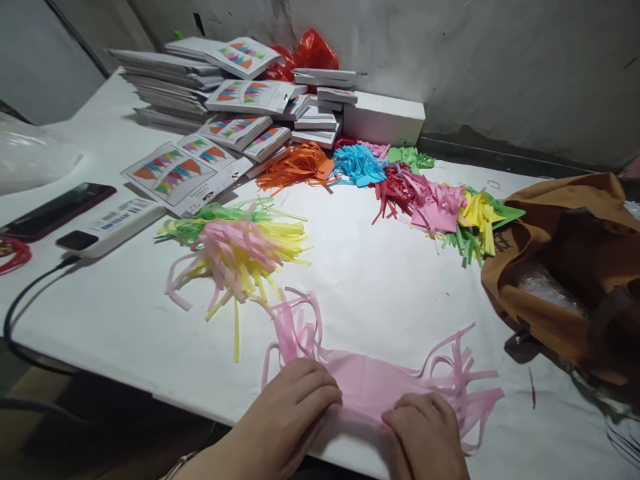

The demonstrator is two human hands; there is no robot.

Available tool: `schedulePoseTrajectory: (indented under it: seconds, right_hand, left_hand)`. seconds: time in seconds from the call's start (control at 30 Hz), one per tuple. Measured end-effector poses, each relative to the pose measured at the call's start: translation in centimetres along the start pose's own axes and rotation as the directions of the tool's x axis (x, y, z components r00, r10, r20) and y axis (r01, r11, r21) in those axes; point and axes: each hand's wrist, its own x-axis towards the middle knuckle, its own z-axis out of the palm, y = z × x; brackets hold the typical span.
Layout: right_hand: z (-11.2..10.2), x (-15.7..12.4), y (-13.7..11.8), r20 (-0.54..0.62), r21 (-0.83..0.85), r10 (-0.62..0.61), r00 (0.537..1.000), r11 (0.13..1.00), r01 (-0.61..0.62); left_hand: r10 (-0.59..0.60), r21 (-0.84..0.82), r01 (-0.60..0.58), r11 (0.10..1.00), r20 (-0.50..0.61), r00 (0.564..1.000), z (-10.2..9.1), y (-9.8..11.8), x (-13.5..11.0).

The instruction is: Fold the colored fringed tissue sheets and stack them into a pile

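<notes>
A pink fringed tissue-paper piece [370, 380] lies flat at the table's near edge, its cut strips curling out at both ends. My left hand [290, 407] rests on its left part, fingers together and pressed down on the paper. My right hand [425, 430] presses on its right part with the fingers curled. A pile of pink, yellow and green fringed paper [235, 247] lies just beyond the left hand.
Orange [300, 165], blue [357, 163], red, pink and yellow-green paper tassels [475, 217] lie across the white table [390, 280]. Stacks of printed cards [235, 100] and a white box [383, 119] stand at the back. A phone [55, 210] and charger sit left, a brown bag [565, 267] right.
</notes>
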Motion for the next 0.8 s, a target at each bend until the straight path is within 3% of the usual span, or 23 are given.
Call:
schedulePoseTrajectory:
  seconds: [0.1,0.23,0.5,0.6,0.63,0.7,0.8]
  right_hand:
    - [0.1,1.2,-0.1,0.014,-0.027,0.089,0.996,0.996,-0.088]
    - [0.8,2.0,0.1,-0.025,-0.136,0.175,0.984,0.975,-0.176]
    - [1.6,2.8,1.3,-0.029,-0.333,0.201,0.979,0.922,-0.199]
    - [0.9,3.0,1.3,-0.138,-0.470,0.129,0.982,0.864,-0.179]
    - [0.7,3.0,1.3,-0.155,-0.480,0.079,0.985,0.865,-0.145]
    - [0.4,2.6,1.1,-0.086,-0.415,-0.098,0.991,0.908,0.054]
    - [0.7,1.7,0.8,0.068,-0.253,-0.317,0.946,0.912,0.324]
  left_hand:
    - [-0.111,0.217,0.121,0.969,-0.056,0.992,0.3,-0.5,0.8]
    - [-0.190,0.446,0.187,0.875,-0.040,0.981,0.6,-0.8,2.4]
    - [-0.223,0.567,0.195,0.800,-0.020,0.975,1.0,-1.3,3.6]
    - [-0.238,0.587,0.181,0.789,0.020,0.971,0.9,-1.3,3.8]
    - [-0.241,0.591,0.174,0.788,0.035,0.970,0.9,-1.3,3.9]
    - [-0.248,0.594,0.168,0.787,0.055,0.967,0.9,-1.3,4.0]
    - [-0.268,0.583,0.181,0.792,0.066,0.961,0.7,-1.4,4.1]
